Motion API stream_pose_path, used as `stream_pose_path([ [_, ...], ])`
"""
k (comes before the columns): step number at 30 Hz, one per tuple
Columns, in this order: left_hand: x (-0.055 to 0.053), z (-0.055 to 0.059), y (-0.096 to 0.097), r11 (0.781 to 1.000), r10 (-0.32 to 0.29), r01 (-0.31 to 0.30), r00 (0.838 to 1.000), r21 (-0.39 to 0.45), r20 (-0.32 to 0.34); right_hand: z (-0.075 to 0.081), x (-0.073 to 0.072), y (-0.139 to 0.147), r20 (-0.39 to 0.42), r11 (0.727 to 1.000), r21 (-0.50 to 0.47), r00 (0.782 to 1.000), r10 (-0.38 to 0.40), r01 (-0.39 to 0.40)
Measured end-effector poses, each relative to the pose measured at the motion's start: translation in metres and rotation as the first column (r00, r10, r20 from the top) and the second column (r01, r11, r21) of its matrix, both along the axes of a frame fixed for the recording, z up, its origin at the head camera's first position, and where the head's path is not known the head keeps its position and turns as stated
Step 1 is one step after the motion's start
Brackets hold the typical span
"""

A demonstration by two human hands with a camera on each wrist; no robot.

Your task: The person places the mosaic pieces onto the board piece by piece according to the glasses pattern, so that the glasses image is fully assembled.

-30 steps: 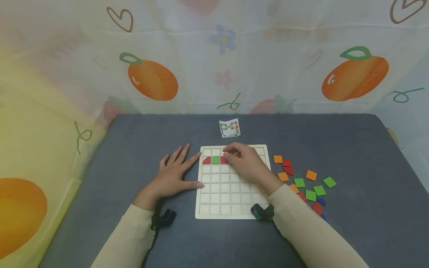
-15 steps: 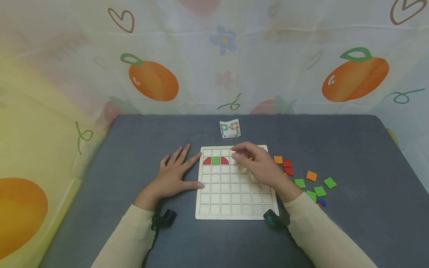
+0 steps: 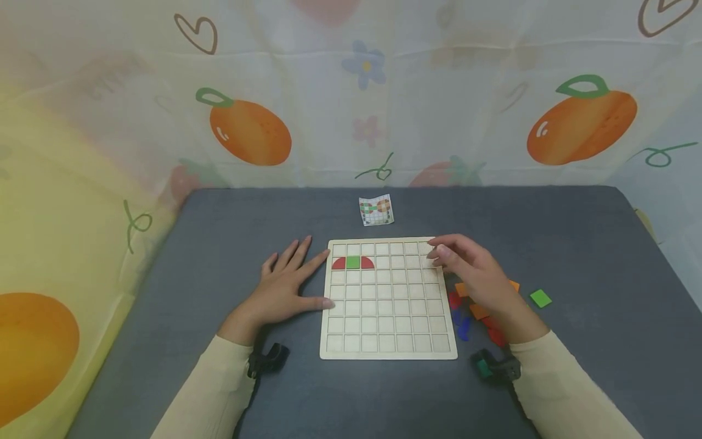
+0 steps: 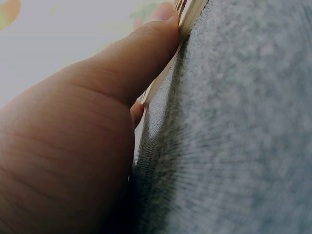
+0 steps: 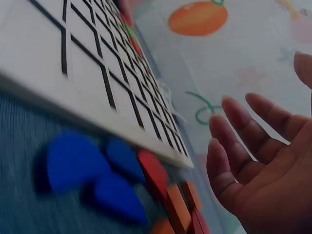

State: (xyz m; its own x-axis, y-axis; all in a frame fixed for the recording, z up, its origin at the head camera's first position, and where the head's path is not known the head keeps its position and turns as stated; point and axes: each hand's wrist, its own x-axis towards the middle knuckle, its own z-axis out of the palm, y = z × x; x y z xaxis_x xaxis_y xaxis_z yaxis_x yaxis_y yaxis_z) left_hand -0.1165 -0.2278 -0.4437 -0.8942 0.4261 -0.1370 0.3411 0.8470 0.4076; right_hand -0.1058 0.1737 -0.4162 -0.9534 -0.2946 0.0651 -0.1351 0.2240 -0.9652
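Note:
A pale wooden grid board (image 3: pixel 388 305) lies flat on the dark table. In its second row sit a red quarter-round tile (image 3: pixel 339 263), a green square tile (image 3: pixel 353 262) and another red quarter-round tile (image 3: pixel 367 263), side by side. My left hand (image 3: pixel 282 289) lies spread at the board's left edge, its thumb and index fingertip touching the rim; the left wrist view shows the thumb (image 4: pixel 141 44) on that edge. Over the board's upper right edge hovers my right hand (image 3: pixel 474 271), fingers loosely bent. The right wrist view shows this right hand (image 5: pixel 263 161) holding nothing.
Loose tiles lie right of the board, partly hidden by my right forearm: blue pieces (image 3: pixel 464 328), red ones (image 3: pixel 496 336), orange squares (image 3: pixel 479 311) and a green square (image 3: pixel 540 298). Behind the board lies a small printed card (image 3: pixel 376 210). A patterned cloth (image 3: pixel 439 122) hangs beyond the table.
My right hand has let go of the right red quarter-round tile and moved right, away from the second row to the board's right edge. My left hand has stayed in place.

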Motion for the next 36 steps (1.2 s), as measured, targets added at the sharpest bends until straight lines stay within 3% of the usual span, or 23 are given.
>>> stream_pose_path([
  [8, 0.000, 0.000, 0.002, 1.000, 0.004, -0.004, 1.000, 0.002, -0.010, 0.000, 0.006, 0.035, -0.042, 0.995, 0.054, 0.995, -0.087, 0.089],
  [16, -0.001, -0.003, 0.002, 1.000, -0.003, 0.003, 1.000, 0.005, -0.010, -0.006, 0.007, 0.066, -0.069, 0.972, 0.182, 0.988, -0.140, 0.151],
  [22, 0.000, -0.002, 0.002, 1.000, -0.001, 0.001, 1.000, 0.001, -0.011, -0.011, 0.006, 0.077, -0.038, 0.949, 0.276, 0.988, -0.147, 0.151],
  [27, 0.000, -0.002, 0.002, 1.000, 0.005, -0.005, 1.000, 0.000, -0.013, -0.018, 0.004, 0.069, -0.032, 0.939, 0.333, 0.996, -0.086, 0.092],
  [30, 0.000, -0.002, 0.001, 1.000, 0.005, -0.005, 1.000, 0.003, -0.015, -0.021, 0.002, 0.059, -0.079, 0.916, 0.396, 0.996, -0.043, 0.071],
  [36, 0.001, -0.001, 0.000, 1.000, 0.002, -0.002, 1.000, 0.006, -0.014, -0.027, 0.002, 0.048, -0.173, 0.844, 0.525, 0.985, -0.018, 0.107],
])
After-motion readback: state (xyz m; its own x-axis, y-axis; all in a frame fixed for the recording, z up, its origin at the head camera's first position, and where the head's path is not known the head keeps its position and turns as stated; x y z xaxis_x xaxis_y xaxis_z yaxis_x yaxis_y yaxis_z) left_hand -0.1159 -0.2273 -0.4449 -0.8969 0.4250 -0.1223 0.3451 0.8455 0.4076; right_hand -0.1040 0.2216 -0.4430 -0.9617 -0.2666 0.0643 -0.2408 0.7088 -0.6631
